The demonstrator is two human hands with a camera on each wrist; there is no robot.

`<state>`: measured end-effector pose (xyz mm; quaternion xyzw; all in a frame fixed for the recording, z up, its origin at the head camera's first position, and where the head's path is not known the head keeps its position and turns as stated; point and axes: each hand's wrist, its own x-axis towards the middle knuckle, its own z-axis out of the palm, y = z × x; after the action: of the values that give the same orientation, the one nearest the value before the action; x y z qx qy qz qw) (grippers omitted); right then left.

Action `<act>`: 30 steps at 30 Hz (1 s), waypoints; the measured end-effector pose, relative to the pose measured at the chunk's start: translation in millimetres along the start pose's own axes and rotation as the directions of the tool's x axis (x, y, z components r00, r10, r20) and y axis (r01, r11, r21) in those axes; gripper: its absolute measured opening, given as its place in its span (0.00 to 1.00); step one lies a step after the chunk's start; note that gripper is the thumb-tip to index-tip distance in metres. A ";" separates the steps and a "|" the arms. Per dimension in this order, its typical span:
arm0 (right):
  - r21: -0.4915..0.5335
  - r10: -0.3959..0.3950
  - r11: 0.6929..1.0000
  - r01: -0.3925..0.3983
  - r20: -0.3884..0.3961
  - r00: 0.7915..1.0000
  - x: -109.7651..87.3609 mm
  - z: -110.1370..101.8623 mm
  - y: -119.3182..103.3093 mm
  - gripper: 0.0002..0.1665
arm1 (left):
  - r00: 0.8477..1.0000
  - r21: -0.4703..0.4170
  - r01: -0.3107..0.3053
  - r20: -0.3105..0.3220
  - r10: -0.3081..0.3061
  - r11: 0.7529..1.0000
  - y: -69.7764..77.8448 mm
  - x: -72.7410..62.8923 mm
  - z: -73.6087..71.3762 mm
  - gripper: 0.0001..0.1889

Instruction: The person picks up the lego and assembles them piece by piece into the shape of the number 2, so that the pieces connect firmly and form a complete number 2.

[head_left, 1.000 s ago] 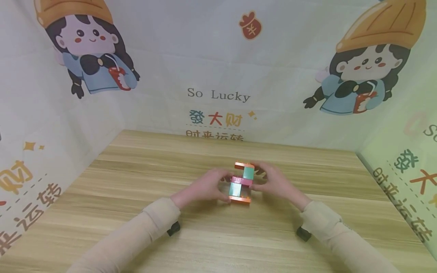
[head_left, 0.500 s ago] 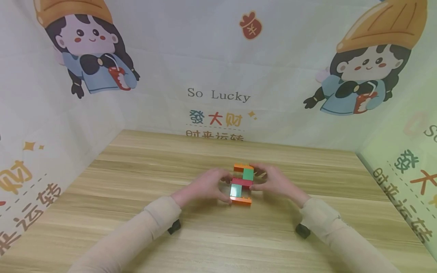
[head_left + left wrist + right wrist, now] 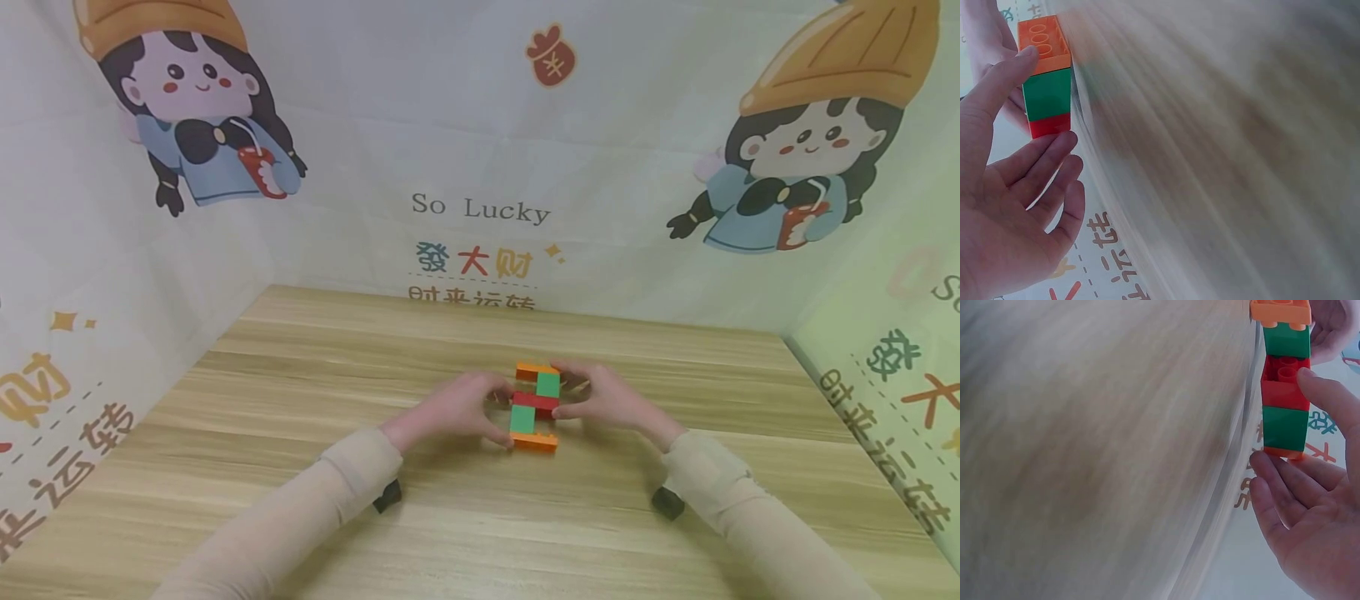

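Note:
A block figure (image 3: 536,402) made of toy building bricks lies between both hands in the head view: orange bars at its far and near ends, two green bricks and a red brick in the middle. My left hand (image 3: 461,408) pinches it from the left; in the left wrist view the thumb rests on the near orange brick (image 3: 1044,42), the fingers at the red brick (image 3: 1050,127). From the right, my right hand (image 3: 603,397) grips it, thumb on the red brick (image 3: 1286,390), fingers by the far orange brick (image 3: 1283,452). Whether the figure touches the table cannot be told.
The wood-grain table (image 3: 315,375) spreads around the hands. Behind it and along both sides hangs a pale printed cloth (image 3: 480,150) with cartoon figures and lettering. A black device (image 3: 387,497) sits under the left cuff, another black device (image 3: 667,502) under the right.
Both hands have shifted the brick figure slightly to the right and a little nearer. Its bright glare has faded, so the green and red faces show plainly. Both hands keep their hold.

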<state>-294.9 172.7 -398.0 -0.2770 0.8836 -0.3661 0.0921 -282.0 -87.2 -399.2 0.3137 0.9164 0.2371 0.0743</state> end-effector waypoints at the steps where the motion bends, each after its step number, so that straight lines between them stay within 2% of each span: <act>1: 0.008 0.001 1.000 -0.001 0.005 1.000 -0.3 -0.3 0.1 0.47 | 1.000 -0.009 0.000 0.004 0.000 1.000 0.3 -0.1 -0.1 0.36; 6: 0.011 -0.003 1.000 0.003 0.023 1.000 -1.7 -1.5 1.0 0.48 | 1.000 -0.049 0.003 0.016 -0.003 0.999 2.1 -1.3 -1.1 0.37; 13: -0.003 0.012 1.000 -0.012 0.029 1.000 -3.1 -1.5 0.8 0.49 | 1.000 -0.056 0.007 0.029 -0.006 0.998 0.7 -0.7 0.1 0.38; 22: -0.010 -0.016 1.000 0.016 0.043 0.999 -2.7 -0.3 7.4 0.47 | 0.999 -0.145 0.017 0.039 -0.012 0.989 -1.7 -2.5 2.6 0.39; 30: 0.007 -0.029 1.000 0.028 0.057 0.998 -2.6 -1.1 10.6 0.46 | 0.999 -0.181 0.038 0.043 -0.031 0.983 -0.9 -3.3 4.5 0.37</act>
<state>-297.7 180.9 -404.8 -0.2997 0.8754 -0.3619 0.1130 -278.6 -88.1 -403.6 0.2944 0.8946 0.3120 0.1249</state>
